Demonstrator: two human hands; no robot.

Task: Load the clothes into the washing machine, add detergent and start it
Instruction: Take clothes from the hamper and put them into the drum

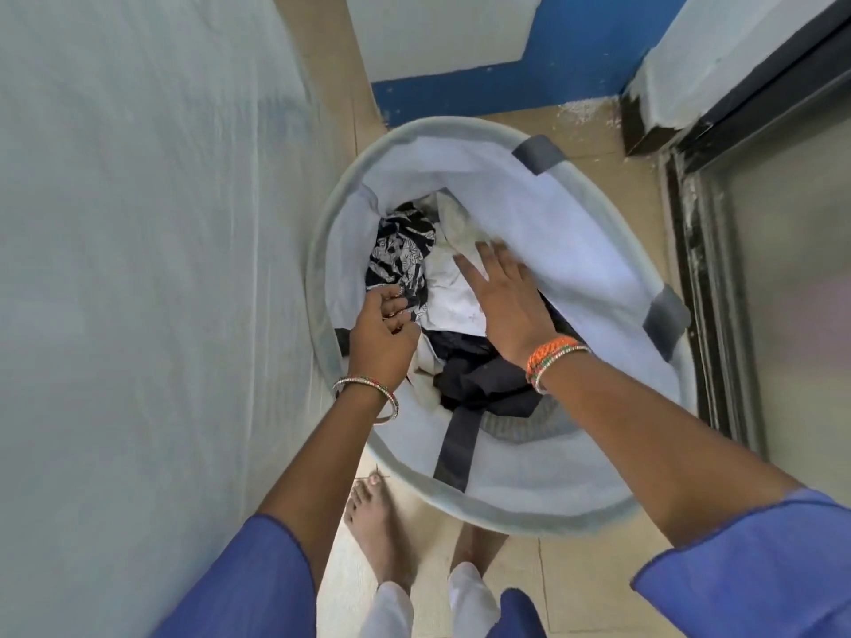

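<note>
Fingers of the left hand (380, 336) were curled around the edge of a black-and-white patterned garment (399, 255), pinching its cloth near the left wall of the laundry basket (598, 287). The right hand (504, 294) lay flat with its fingers straight and spread, resting on a white garment (453, 292) in the middle of the pile. Just below that hand sat a dark garment (483, 379), crumpled against the near side of the basket. All the clothes were inside the basket, which stood on the tiled floor (594, 587). A dark strap (453, 453) ran down the basket's pale inner lining toward the rim. Bangles (368, 389) circled the left wrist, and orange and beaded bangles (552, 359) circled the right. Blue sleeves (755, 564) covered both upper arms. A bare foot (375, 522) stood on the floor just beside the basket's near rim. A pale sheet-covered surface (138, 269) filled the left side, and a dark door frame (700, 250) ran along the right.
</note>
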